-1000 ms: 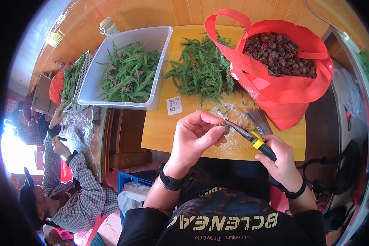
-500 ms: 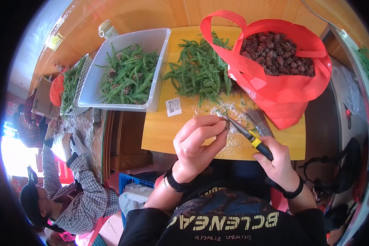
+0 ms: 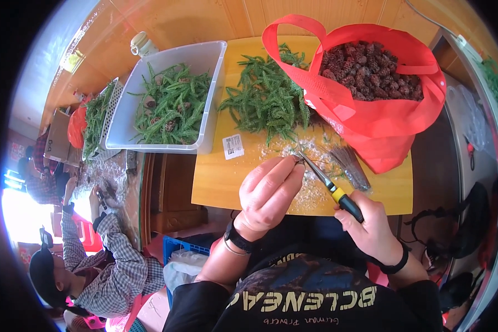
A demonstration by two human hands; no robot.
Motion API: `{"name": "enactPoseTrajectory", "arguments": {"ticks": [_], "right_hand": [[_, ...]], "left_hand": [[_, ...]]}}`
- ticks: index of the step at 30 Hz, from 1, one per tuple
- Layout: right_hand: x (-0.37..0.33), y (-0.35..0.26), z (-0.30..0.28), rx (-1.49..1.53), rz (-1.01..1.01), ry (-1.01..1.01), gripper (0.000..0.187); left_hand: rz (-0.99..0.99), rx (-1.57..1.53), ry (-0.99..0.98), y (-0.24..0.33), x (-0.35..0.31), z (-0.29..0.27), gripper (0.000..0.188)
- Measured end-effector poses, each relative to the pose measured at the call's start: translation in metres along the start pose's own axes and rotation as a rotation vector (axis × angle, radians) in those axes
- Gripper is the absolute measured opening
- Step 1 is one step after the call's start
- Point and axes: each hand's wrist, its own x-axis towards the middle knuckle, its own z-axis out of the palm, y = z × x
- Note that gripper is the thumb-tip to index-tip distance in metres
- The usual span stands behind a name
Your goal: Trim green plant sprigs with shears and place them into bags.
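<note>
At far left, one co-worker in a checked shirt (image 3: pixel 108 282) reaches both arms over a separate table. Next come one perforated white basket (image 3: pixel 112 108) of green sprigs, one pale jar (image 3: pixel 143 44) and one clear plastic bin (image 3: pixel 208 113) holding more sprigs with at least four pine cones among them. On the single yellow worktop (image 3: pixel 218 180) lie one white label (image 3: pixel 233 146) and, beyond it, one heap of green sprigs (image 3: pixel 268 99), too tangled to count. Above the worktop's near part, the left hand (image 3: pixel 268 193) has its fingertips pressed together on one small dark piece (image 3: pixel 299 161), mostly hidden by them. Just beside it are the tips of one pair of pliers (image 3: pixel 343 200), whose yellow-and-black handles sit in the right hand (image 3: pixel 368 224), clamped around them. Pale crumbs (image 3: pixel 310 193) are scattered beneath, near one bundle of thin stems (image 3: pixel 349 166). At right stands one red bag (image 3: pixel 390 127) with two handles, filled with brown cones (image 3: pixel 365 72), too many to count.
</note>
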Motion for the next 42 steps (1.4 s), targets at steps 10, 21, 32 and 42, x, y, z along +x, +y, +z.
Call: {"name": "enactPoseTrajectory", "arguments": {"ticks": [10, 21, 32, 42], "right_hand": [[-0.007, 0.005, -0.033, 0.254, 0.086, -0.073, 0.030], [-0.002, 0.062, -0.058, -0.523, 0.090, -0.034, 0.025], [0.001, 0.095, -0.051, -0.691, 0.020, -0.079, 0.029], [0.028, 0.004, -0.034, -0.271, 0.016, -0.163, 0.029]], "left_hand": [[-0.410, -0.354, 0.147, -0.003, -0.011, 0.008, 0.029], [-0.691, -0.904, 0.169, -0.004, -0.014, 0.007, 0.031], [-0.850, -1.306, 0.178, -0.007, -0.019, 0.006, 0.027], [-0.876, -1.036, -0.119, 0.000, -0.027, 0.013, 0.034]]}}
